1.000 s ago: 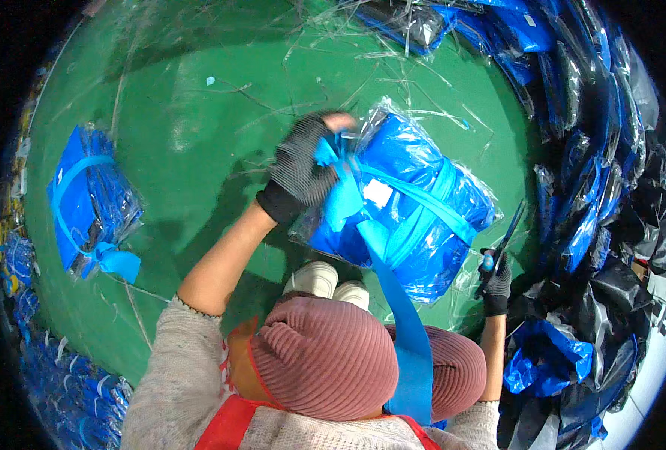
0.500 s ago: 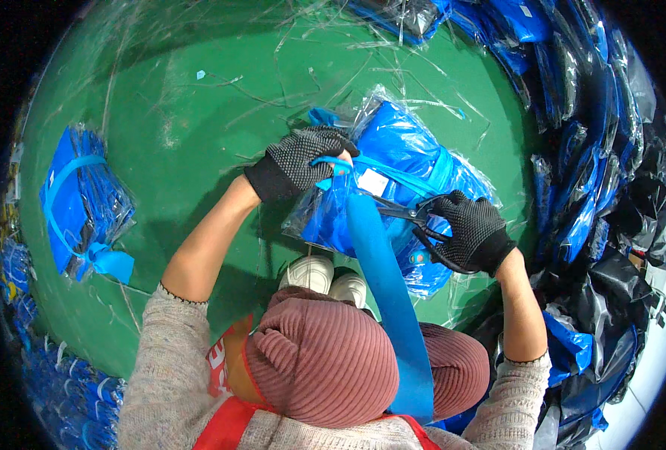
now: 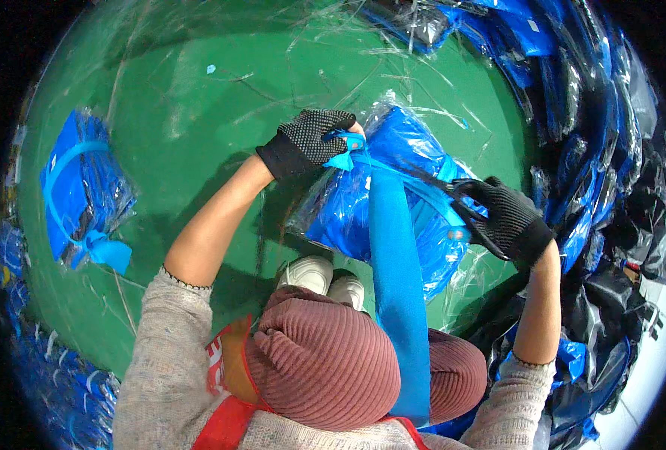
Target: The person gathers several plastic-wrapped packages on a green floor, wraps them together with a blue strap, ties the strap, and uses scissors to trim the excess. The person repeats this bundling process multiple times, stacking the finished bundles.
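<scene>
A bundle of blue items in clear plastic wrap [image 3: 404, 146] lies on the green floor [image 3: 190, 112] in front of me. A wide blue strap [image 3: 396, 285] runs from my lap up over the bundle. My left hand [image 3: 306, 142], in a black dotted glove, pinches the strap's knotted end at the bundle's near-left corner. My right hand [image 3: 509, 221], also gloved, holds black scissors [image 3: 441, 184] whose blades point left across the thin strap on top of the bundle.
A second strapped blue bundle [image 3: 78, 187] lies on the floor at the left. A heap of blue and black plastic-wrapped packs [image 3: 595, 150] fills the right side and the far edge. My white shoes [image 3: 321, 277] sit just below the bundle. Loose clear film is scattered on the floor.
My right hand came up from the pile at the lower right with the scissors and now rests on the bundle. My left hand stayed on the strap end.
</scene>
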{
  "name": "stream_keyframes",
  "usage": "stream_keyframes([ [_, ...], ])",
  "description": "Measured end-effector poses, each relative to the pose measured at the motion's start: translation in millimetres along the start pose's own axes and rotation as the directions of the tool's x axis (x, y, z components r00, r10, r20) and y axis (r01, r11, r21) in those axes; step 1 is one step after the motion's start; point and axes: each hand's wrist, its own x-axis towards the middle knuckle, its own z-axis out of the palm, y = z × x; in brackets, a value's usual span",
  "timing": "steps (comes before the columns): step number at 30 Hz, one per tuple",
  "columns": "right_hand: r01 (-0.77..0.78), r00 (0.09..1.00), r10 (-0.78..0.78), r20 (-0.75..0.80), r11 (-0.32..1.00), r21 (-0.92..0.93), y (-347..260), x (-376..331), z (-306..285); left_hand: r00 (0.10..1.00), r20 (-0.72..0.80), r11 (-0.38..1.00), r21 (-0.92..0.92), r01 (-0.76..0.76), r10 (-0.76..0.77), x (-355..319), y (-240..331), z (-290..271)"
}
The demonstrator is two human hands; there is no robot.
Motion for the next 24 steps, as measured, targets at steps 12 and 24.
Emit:
stream_keyframes([
  [12, 0.082, 0.983, 0.073, -0.171, 0.656, 0.75, 28.2, -5.3, 58.9, 0.959, -0.263, 0.987, 0.148, -0.07, 0.108, 4.0, -52.2, 0.4],
  [24, 0.122, 0.814, 0.577, 0.064, -0.278, 0.953, 102.4, 36.4, 223.6, 0.966, -0.19, 0.981, -0.114, 0.156, -0.176, -93.6, -46.4, 49.7],
])
